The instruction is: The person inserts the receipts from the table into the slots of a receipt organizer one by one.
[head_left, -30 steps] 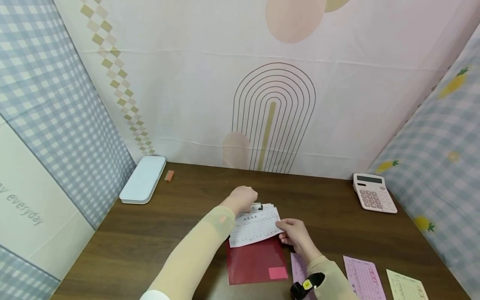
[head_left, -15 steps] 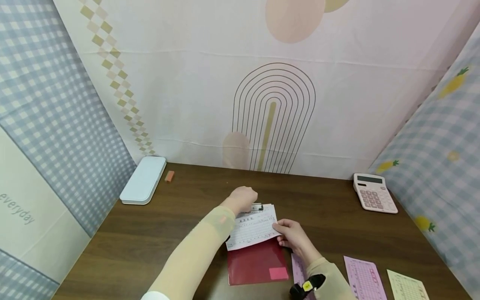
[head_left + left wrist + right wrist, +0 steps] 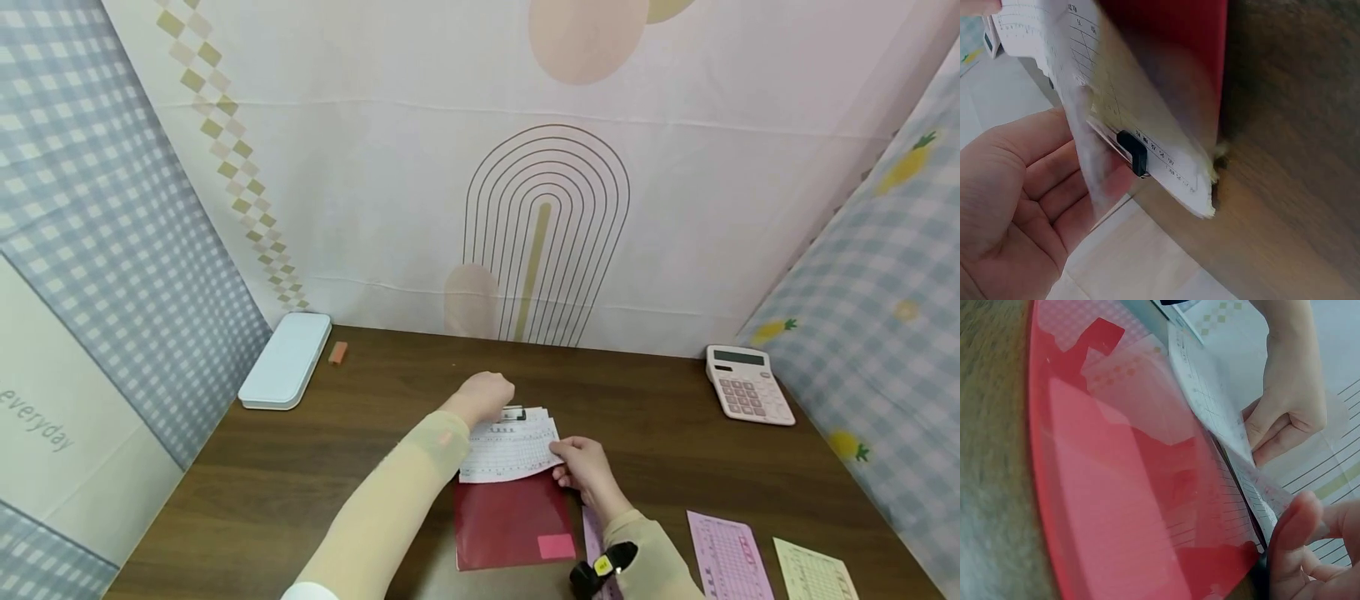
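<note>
White printed forms (image 3: 513, 454) lie over the upper part of a glossy red folder (image 3: 510, 521) that has a pink sticky note (image 3: 556, 547) on it. At the forms' top edge, my left hand (image 3: 483, 398) has its fingers curled around the paper beside a black clip (image 3: 1135, 153). My right hand (image 3: 588, 471) pinches the right edge of the top sheet between thumb and forefinger. That sheet bows up from the ones below in the right wrist view, where the left hand (image 3: 1291, 412) also shows at its far edge. The left fingertips are hidden behind paper.
A purple form (image 3: 592, 533) lies partly under my right wrist. Farther right are another purple form (image 3: 729, 554) and a yellow one (image 3: 813, 571). A calculator (image 3: 748, 387) stands back right; a white case (image 3: 287, 360) and an orange block (image 3: 338, 352) are back left.
The top sheet's free lower edge swung down and left, then back up and right. My right hand shifted slightly with it, still pinching. My left hand stays at the clip.
</note>
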The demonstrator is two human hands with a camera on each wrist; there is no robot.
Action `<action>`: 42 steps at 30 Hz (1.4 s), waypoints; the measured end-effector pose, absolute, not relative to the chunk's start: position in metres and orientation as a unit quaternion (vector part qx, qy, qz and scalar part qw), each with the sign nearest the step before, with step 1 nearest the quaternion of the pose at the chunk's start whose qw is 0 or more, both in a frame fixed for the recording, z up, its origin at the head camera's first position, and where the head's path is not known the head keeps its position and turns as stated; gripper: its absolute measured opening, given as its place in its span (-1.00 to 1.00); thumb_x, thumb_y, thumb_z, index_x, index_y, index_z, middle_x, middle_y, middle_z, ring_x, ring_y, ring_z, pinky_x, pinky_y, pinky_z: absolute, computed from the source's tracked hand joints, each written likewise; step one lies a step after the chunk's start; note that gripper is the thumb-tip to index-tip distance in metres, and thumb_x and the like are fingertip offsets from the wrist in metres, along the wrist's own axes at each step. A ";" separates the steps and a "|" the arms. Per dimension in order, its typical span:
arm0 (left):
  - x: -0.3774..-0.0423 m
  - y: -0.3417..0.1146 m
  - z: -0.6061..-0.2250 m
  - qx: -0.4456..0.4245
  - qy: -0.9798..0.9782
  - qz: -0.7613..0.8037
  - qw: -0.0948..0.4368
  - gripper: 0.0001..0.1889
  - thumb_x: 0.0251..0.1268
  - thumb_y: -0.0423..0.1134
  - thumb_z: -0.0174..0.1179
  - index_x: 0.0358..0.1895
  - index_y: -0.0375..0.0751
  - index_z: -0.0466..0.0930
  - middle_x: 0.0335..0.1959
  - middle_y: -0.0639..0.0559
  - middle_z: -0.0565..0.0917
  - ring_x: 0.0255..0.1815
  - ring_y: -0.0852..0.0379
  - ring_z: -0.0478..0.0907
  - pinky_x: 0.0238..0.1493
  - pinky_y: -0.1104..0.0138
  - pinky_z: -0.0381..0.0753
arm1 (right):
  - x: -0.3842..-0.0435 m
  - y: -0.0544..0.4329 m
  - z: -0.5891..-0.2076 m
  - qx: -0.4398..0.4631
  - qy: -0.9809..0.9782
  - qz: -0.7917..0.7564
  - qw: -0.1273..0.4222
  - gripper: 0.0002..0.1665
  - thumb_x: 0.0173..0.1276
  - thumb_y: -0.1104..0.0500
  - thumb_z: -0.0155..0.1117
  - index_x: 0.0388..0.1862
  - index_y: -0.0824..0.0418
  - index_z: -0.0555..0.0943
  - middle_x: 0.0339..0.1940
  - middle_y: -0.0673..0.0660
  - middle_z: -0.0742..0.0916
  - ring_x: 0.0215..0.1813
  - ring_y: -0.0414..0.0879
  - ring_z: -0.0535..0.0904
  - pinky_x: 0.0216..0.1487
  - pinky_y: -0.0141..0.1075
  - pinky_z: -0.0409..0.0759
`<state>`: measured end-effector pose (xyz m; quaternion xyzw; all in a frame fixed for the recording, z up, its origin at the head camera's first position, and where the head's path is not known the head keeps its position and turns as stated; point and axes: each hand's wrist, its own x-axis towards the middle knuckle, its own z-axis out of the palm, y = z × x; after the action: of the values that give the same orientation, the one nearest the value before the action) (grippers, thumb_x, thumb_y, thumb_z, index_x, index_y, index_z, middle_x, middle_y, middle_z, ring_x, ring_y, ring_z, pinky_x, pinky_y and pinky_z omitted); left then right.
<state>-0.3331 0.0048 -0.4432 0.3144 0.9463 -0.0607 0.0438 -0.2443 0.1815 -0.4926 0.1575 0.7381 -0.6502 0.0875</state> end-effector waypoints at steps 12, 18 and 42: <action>-0.337 0.006 -0.448 0.316 0.946 -0.055 0.048 -0.96 0.09 -0.25 0.33 -0.42 -0.03 0.65 -0.40 0.14 0.69 -0.39 0.20 0.57 -0.21 0.33 0.59 | -0.247 0.180 -0.493 0.158 0.732 -0.657 0.084 -0.85 0.29 0.29 0.15 -0.32 0.42 0.49 -0.75 0.03 0.48 -0.73 -0.26 0.40 -0.69 -0.48 0.41; -0.338 0.007 -0.448 0.313 0.947 -0.052 0.050 -0.94 0.07 -0.25 0.35 -0.41 -0.04 0.65 -0.40 0.13 0.68 -0.35 0.18 0.59 -0.22 0.33 0.59 | -0.249 0.177 -0.494 0.160 0.726 -0.664 0.082 -0.85 0.29 0.31 0.14 -0.29 0.44 0.48 -0.74 0.04 0.49 -0.74 -0.27 0.41 -0.69 -0.48 0.43; -0.339 0.011 -0.441 0.309 0.945 -0.039 0.095 -0.85 0.01 -0.25 0.41 -0.34 -0.07 0.63 -0.34 0.10 0.66 -0.34 0.20 0.54 -0.29 0.36 0.55 | -0.251 0.169 -0.494 0.167 0.718 -0.672 0.068 -0.80 0.32 0.32 0.08 -0.20 0.50 0.47 -0.64 0.08 0.54 -0.74 -0.27 0.46 -0.59 -0.35 0.61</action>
<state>-0.3391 0.0109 -0.4412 0.3093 0.9453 -0.0392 0.0955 -0.2515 0.1687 -0.4937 0.1672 0.7181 -0.6721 0.0680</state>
